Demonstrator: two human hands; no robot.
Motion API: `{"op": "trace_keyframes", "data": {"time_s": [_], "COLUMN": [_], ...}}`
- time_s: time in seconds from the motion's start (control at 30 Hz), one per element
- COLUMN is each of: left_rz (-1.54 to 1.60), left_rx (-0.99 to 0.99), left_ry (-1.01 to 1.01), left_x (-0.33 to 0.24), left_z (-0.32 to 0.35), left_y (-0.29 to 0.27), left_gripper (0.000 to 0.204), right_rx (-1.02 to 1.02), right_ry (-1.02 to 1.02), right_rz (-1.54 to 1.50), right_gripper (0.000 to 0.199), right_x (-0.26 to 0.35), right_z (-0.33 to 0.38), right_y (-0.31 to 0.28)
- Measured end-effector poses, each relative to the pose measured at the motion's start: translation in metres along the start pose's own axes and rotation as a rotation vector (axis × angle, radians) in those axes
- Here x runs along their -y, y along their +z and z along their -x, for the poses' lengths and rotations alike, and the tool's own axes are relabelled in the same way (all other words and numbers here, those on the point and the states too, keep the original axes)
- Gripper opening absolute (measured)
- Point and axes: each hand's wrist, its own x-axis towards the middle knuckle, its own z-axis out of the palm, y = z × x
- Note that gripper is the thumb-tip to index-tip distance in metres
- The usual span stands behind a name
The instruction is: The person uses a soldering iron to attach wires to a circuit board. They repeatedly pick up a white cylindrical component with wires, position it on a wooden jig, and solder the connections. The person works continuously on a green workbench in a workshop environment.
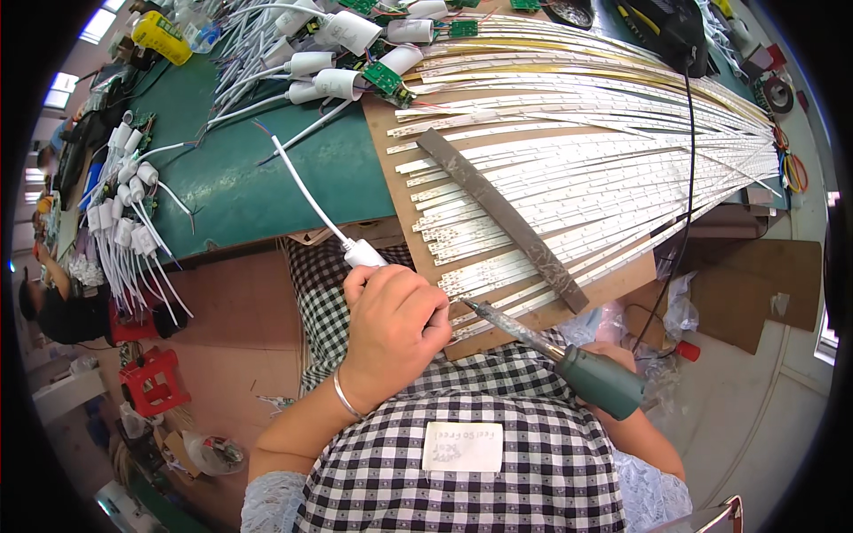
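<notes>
The left hand [394, 313] grips a white cabled plastic cylinder [362, 253] left of long, slim white strips [613, 169], the right hand [613, 354] holding a green-handled metal soldering iron [544, 343] by their near-left ends (soldering, apparently), next calling for steadiness.

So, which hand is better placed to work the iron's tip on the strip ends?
Probably the right hand: it grips the soldering iron, whose tip sits by the ends of the white strips. The left hand is occupied with a white cylinder.
</notes>
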Motion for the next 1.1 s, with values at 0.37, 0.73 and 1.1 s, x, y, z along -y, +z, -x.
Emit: {"op": "trace_keyframes", "data": {"time_s": [0.37, 0.73, 1.1], "left_rz": [-0.001, -0.022, -0.093], "left_rx": [0.002, 0.03, 0.02], "left_ry": [-0.001, -0.017, -0.023], "left_x": [0.002, 0.0, -0.003], "left_z": [0.001, -0.001, -0.001], "left_y": [0.003, 0.001, -0.002], "left_gripper": [0.018, 0.017, 0.015], "right_rx": [0.045, -0.106, -0.179], "right_ry": [0.2, 0.23, 0.04], "right_rz": [0.121, -0.179, -0.058], "right_gripper": [0.028, 0.037, 0.033], "right_x": [0.012, 0.01, 0.008], "right_z": [0.007, 0.003, -0.009], "right_y": [-0.01, -0.002, 0.004]}}
